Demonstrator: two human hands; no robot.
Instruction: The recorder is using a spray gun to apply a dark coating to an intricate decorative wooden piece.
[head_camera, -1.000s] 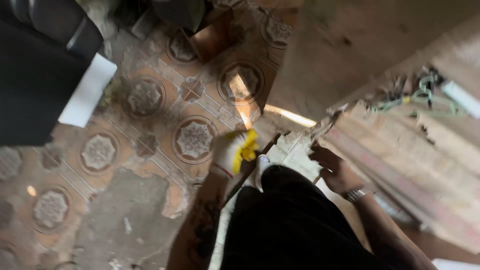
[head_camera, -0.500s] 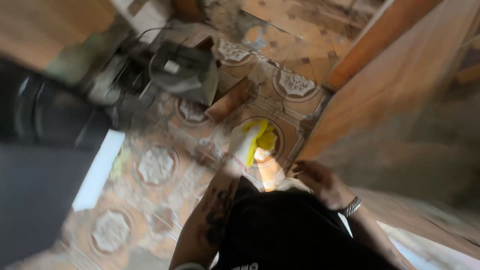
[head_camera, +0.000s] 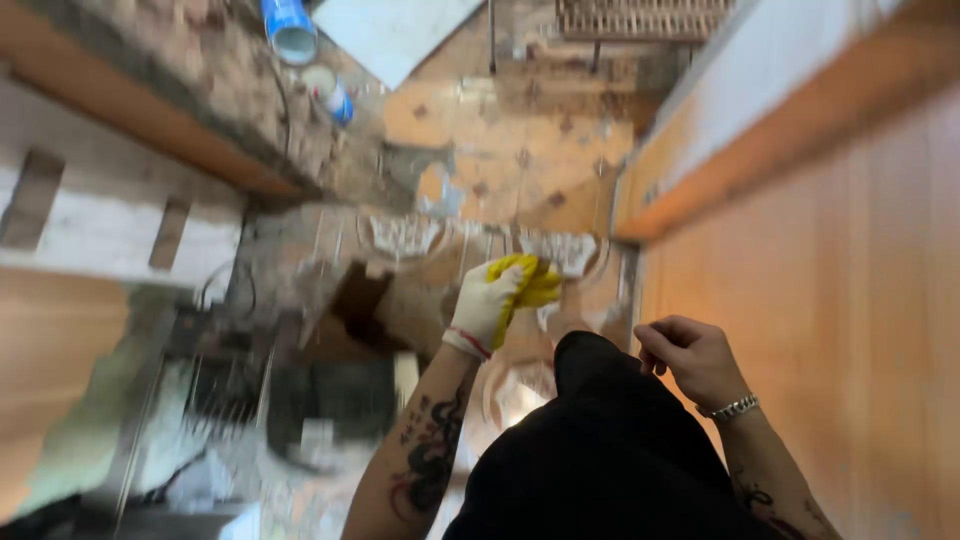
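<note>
My left hand (head_camera: 500, 295) wears a white work glove with a yellow palm and hangs curled in front of me, above the patterned floor tiles (head_camera: 400, 240); nothing shows in its grip. My right hand (head_camera: 690, 355) is bare, with a metal bracelet at the wrist. Its fingers are curled loosely inward beside a tall orange-brown wooden panel (head_camera: 830, 280), and it looks empty. My dark trousers (head_camera: 600, 450) fill the bottom of the view between the two arms. The picture is blurred by motion.
A power tool or machine with cables (head_camera: 300, 400) lies on the floor at the lower left. A blue bucket (head_camera: 290, 25) and a small can (head_camera: 335, 95) stand far up the floor. A white and wooden frame (head_camera: 100, 200) runs along the left.
The view has swung across the floor; the tool has slid to the lower left and the wooden panel now fills the right. Both hands keep about the same pose in front of me.
</note>
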